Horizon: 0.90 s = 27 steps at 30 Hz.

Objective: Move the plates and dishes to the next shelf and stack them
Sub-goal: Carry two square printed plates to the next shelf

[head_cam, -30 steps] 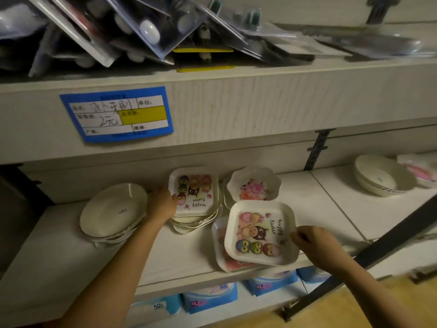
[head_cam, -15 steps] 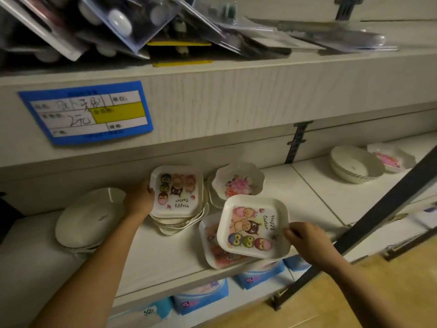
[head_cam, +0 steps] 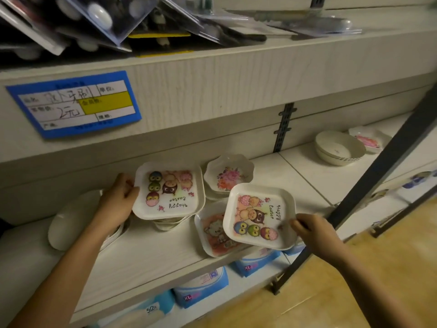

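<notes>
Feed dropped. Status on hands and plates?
Left hand grips square white owl-print plate atop stack. Right hand holds second owl-print plate over pink cartoon plate. Dark slanted bar nearby.

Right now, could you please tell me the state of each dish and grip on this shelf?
Left grip: holds the left owl plate by its edge.
Right grip: holds the right owl plate by its edge.
Left owl plate: top of a stack.
Right owl plate: overlapping the cat plate.
Cat plate: lying flat, partly covered.
Flower dish: top of a stack.
White bowls: nested on the next shelf.
</notes>
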### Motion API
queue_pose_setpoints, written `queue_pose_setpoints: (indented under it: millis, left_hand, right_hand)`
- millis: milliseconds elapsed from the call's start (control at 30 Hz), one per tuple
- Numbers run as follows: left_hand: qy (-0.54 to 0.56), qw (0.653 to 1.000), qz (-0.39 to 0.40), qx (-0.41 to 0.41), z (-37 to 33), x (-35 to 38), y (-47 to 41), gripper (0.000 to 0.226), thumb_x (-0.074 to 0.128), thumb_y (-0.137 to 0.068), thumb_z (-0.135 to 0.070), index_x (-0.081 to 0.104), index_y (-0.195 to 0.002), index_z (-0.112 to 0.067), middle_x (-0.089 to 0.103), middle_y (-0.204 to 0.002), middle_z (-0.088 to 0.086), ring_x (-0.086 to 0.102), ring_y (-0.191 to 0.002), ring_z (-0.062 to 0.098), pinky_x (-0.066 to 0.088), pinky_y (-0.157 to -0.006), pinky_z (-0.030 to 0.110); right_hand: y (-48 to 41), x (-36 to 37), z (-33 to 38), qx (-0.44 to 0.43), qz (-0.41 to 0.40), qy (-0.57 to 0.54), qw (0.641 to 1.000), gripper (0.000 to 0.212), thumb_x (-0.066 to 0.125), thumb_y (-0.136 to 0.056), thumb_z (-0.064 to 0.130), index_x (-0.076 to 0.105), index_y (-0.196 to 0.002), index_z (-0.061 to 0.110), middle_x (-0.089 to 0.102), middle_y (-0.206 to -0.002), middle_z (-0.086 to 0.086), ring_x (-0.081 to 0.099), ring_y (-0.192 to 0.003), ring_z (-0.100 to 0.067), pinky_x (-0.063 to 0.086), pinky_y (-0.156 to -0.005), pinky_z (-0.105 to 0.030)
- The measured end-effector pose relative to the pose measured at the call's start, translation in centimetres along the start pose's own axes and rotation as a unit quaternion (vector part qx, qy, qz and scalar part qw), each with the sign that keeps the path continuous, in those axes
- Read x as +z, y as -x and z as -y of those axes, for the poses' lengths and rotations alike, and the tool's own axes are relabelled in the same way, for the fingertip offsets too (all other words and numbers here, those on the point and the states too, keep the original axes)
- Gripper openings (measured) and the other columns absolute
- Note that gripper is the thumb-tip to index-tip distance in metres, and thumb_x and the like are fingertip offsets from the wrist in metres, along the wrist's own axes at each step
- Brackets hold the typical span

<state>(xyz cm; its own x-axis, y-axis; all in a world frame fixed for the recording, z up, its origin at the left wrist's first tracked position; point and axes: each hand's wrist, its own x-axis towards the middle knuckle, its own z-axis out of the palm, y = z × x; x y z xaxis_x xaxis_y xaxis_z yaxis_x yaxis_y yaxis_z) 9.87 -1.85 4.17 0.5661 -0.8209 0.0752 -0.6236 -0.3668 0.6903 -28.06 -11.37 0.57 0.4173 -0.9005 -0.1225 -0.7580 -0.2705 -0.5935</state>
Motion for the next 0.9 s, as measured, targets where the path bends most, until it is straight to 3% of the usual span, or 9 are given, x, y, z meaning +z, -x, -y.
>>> queue_pose_setpoints:
  millis: [67,233,300,367,467,533,600,800,900]
  left_hand:
    - [0.042,0.999,0.034,-0.001,-0.6,0.0,1.0,0.018,0.049,-0.092,-0.014,0.046,-0.101,0.001,0.060,-0.087,0.017,0.058,-0.082,0.032,0.041,-0.066,0.036]
    - [0.128,0.985,0.112,0.003,-3.2,1.8,3.5,0.011,0.046,-0.093,-0.010,0.046,-0.103,-0.004,0.065,-0.084,0.011,0.060,-0.077,0.022,0.048,-0.061,0.025]
    - [0.148,0.980,0.134,0.009,-4.5,3.0,4.4,0.003,0.045,-0.093,-0.010,0.047,-0.095,-0.011,0.065,-0.080,0.005,0.063,-0.066,0.010,0.048,-0.053,0.019]
    - [0.146,0.977,0.157,0.022,-6.1,4.4,5.2,0.010,0.045,-0.094,-0.013,0.046,-0.085,-0.020,0.066,-0.077,0.003,0.064,-0.061,0.007,0.048,-0.054,0.024]
    - [0.123,0.973,0.189,0.040,-8.6,6.8,6.2,0.005,0.046,-0.093,-0.017,0.045,-0.088,-0.016,0.067,-0.076,0.005,0.060,-0.067,0.019,0.044,-0.055,0.028]
    - [0.117,0.971,0.200,0.054,-10.4,8.5,6.9,0.006,0.046,-0.093,-0.017,0.045,-0.091,-0.011,0.066,-0.075,0.006,0.059,-0.069,0.019,0.042,-0.055,0.026]
    - [0.113,0.970,0.206,0.067,-12.6,10.4,7.8,0.005,0.046,-0.093,-0.016,0.046,-0.089,-0.013,0.064,-0.073,0.001,0.060,-0.070,0.016,0.042,-0.056,0.023]
    - [0.117,0.965,0.219,0.082,-19.4,16.9,11.1,0.005,0.046,-0.093,-0.021,0.046,-0.093,-0.016,0.067,-0.083,0.000,0.064,-0.079,0.016,0.046,-0.061,0.025]
    - [0.122,0.964,0.222,0.084,-23.0,20.2,13.1,0.007,0.046,-0.093,-0.022,0.046,-0.087,-0.022,0.065,-0.085,-0.001,0.063,-0.078,0.015,0.045,-0.055,0.021]
  right_hand:
    - [1.0,-0.3,-0.5,0.016,-0.017,-0.017,1.000,0.032,0.042,-0.091,0.041,0.063,-0.083,0.019,0.067,-0.077,-0.001,0.065,-0.069,-0.015,0.054,-0.062,-0.023]
    - [4.3,-1.2,-2.9,0.048,-0.061,0.016,0.997,0.033,0.046,-0.094,0.029,0.067,-0.086,0.006,0.068,-0.076,-0.010,0.063,-0.066,-0.022,0.053,-0.064,-0.034]
    - [5.8,-2.0,-3.8,0.051,-0.070,0.009,0.996,0.032,0.046,-0.094,0.029,0.066,-0.081,0.008,0.066,-0.070,-0.007,0.060,-0.061,-0.019,0.049,-0.058,-0.029]
    - [7.2,-3.0,-4.6,0.055,-0.075,0.009,0.996,0.032,0.047,-0.093,0.032,0.063,-0.073,0.012,0.059,-0.061,-0.001,0.054,-0.054,-0.015,0.040,-0.052,-0.023]
    - [9.1,-4.7,-7.1,0.064,-0.097,-0.008,0.993,0.060,0.035,-0.083,0.059,0.063,-0.072,0.008,0.059,-0.061,-0.009,0.051,-0.056,-0.018,0.042,-0.054,-0.033]
    - [10.2,-5.7,-9.2,0.067,-0.119,-0.023,0.990,0.088,0.017,-0.067,0.085,0.064,-0.073,0.010,0.063,-0.064,-0.010,0.055,-0.057,-0.020,0.045,-0.056,-0.036]
    - [11.0,-7.0,-11.5,0.075,-0.130,-0.033,0.988,0.102,0.008,-0.055,0.094,0.066,-0.074,0.012,0.065,-0.065,-0.009,0.059,-0.059,-0.021,0.048,-0.057,-0.040]
    - [13.0,-12.8,-19.4,0.089,-0.147,-0.031,0.985,0.111,0.007,-0.050,0.096,0.066,-0.079,0.007,0.067,-0.070,-0.014,0.061,-0.063,-0.029,0.049,-0.062,-0.048]
    - [14.0,-16.4,-23.1,0.082,-0.151,-0.023,0.985,0.099,0.019,-0.064,0.088,0.066,-0.080,0.003,0.066,-0.071,-0.016,0.060,-0.066,-0.032,0.046,-0.059,-0.044]
